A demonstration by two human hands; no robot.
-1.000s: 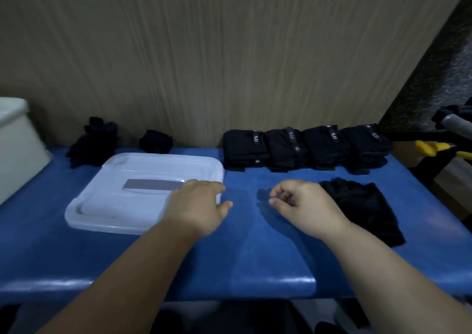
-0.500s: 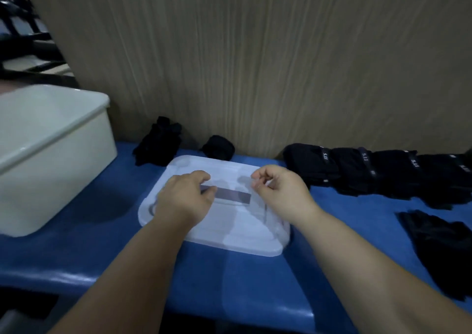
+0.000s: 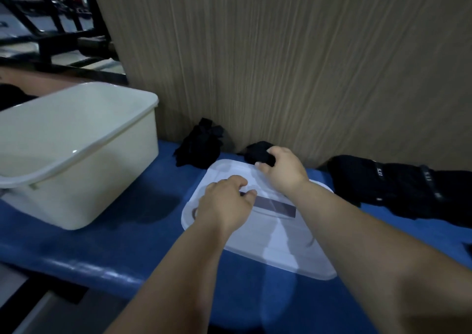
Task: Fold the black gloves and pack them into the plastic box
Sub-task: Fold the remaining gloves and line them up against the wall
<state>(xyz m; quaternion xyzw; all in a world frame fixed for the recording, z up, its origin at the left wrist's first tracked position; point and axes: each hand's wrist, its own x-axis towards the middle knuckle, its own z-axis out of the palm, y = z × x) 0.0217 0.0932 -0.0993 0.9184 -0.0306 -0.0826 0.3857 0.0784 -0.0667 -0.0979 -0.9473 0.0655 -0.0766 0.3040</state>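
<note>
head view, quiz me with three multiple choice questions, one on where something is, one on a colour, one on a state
1. Where does the plastic box stand relative to the lid? A) to its left B) on top of it C) to its right
2. What colour is the table top? A) red B) blue C) green
3. What is the right hand doing? A) lying flat on the table B) reaching inside the box C) gripping a black glove bundle
Answers: 1 A, the box stands left of the lid; 2 B, the surface is blue; 3 C, its fingers curl round the bundle.
</note>
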